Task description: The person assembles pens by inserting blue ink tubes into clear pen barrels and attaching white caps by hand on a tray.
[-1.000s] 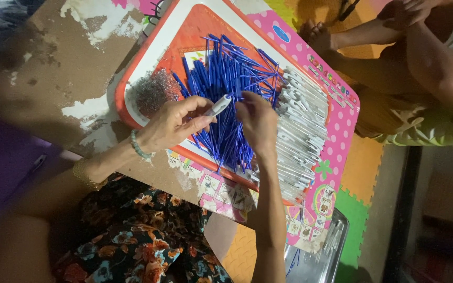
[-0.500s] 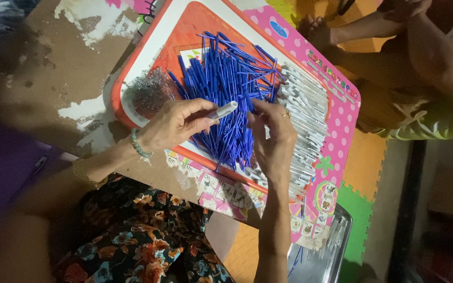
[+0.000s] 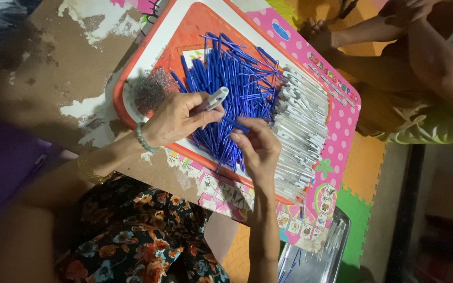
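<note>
My left hand [image 3: 176,118] grips a clear pen barrel [image 3: 213,98] over a pink and orange tray table [image 3: 342,112]. Just to its right, my right hand [image 3: 255,144] pinches a blue pen refill [image 3: 235,124] lifted from the pile of blue refills [image 3: 237,78]. The refill's end points toward the barrel, a short gap apart. A row of clear pen barrels [image 3: 300,131] lies along the right side of the pile. A small heap of tiny grey springs [image 3: 150,90] sits at the tray's left end.
Another person's legs and hand [image 3: 425,52] are at the top right. A metal tray [image 3: 315,257] with a few pens rests below the table on coloured foam mats [image 3: 360,167]. My floral clothing [image 3: 142,236] fills the bottom left; worn brown floor [image 3: 53,68] at left.
My right hand has come back from the pile with a blue refill and moved down toward the barrel. My left hand kept its hold, tipping the barrel slightly.
</note>
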